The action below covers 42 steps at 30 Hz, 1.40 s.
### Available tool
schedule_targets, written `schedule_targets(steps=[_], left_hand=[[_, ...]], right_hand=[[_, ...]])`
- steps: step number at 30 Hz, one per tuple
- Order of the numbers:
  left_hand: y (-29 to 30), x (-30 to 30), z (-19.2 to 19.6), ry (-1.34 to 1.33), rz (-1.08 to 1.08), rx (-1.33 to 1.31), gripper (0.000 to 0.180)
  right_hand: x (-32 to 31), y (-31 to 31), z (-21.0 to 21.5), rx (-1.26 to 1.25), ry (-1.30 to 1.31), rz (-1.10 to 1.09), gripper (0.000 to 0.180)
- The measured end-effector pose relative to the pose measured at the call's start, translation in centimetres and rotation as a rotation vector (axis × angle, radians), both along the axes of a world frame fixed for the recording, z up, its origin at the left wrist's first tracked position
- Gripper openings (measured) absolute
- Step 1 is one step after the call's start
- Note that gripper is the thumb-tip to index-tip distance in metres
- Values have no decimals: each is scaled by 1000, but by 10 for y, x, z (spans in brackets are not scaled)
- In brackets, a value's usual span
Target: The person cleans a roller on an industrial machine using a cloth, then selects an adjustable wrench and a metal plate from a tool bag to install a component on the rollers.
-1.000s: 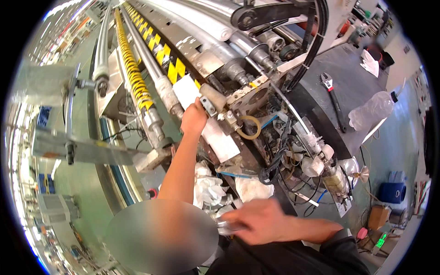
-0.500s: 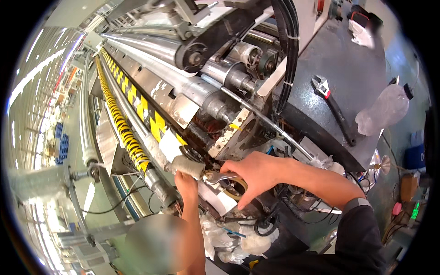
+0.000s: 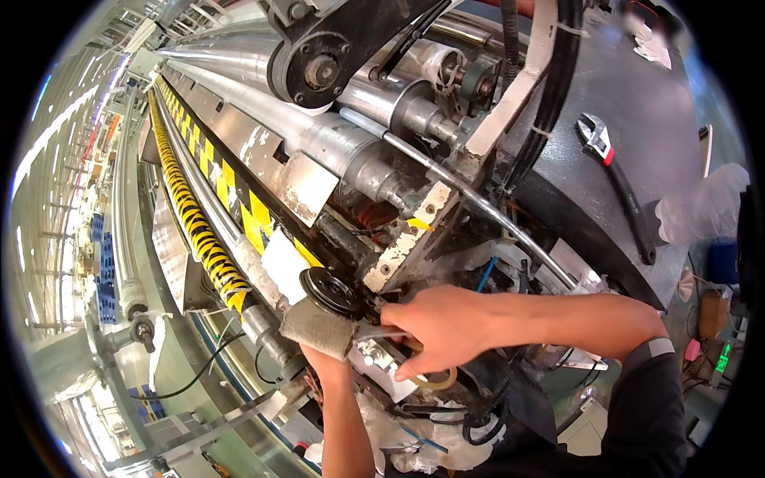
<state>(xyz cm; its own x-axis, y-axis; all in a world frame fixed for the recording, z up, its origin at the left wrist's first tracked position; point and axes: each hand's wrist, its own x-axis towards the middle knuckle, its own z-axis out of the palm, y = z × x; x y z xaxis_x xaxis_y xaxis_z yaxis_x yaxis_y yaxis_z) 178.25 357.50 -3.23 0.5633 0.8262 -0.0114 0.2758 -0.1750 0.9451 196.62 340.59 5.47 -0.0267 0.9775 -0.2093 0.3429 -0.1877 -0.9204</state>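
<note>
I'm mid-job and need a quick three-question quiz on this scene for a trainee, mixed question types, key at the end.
1. True or false: the adjustable wrench lies on the grey table.
2. Multiple choice: the long flat strip is patterned in a) red and white, b) yellow and black, c) blue and white.
3. Short answer: which hand is nearer the yellowish hose loop?

Key: 1. True. 2. b. 3. The right hand; the left hand is at the tan cylinder.

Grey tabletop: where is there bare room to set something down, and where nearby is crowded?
Bare: the grey tabletop between the black cables and adjustable wrench, and between wrench and white cloth. Crowded: around the right hand, by the black disc and tan hose.
</note>
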Motion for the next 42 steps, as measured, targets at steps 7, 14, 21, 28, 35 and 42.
schedule_targets(steps=[7, 14, 21, 28, 35, 42], left_hand=[[2, 7, 6, 175, -210, 490, 28], [31, 18, 6, 2, 75, -55, 25], [33, 31, 36, 133, 71, -222, 26], [27, 39, 41, 182, 120, -298, 27], [25, 32, 24, -191, 70, -401, 24], [44, 36, -1, -212, 104, -319, 25]], right_hand=[[-5, 0, -4, 41, 30, -23, 42], [-8, 9, -10, 245, -56, -166, 49], [-21, 6, -12, 192, -96, -384, 45], [-22, 8, -16, 5, 211, -357, 43], [-27, 11, 0, -25, 108, -258, 32], [-21, 13, 1, -46, 137, -301, 38]])
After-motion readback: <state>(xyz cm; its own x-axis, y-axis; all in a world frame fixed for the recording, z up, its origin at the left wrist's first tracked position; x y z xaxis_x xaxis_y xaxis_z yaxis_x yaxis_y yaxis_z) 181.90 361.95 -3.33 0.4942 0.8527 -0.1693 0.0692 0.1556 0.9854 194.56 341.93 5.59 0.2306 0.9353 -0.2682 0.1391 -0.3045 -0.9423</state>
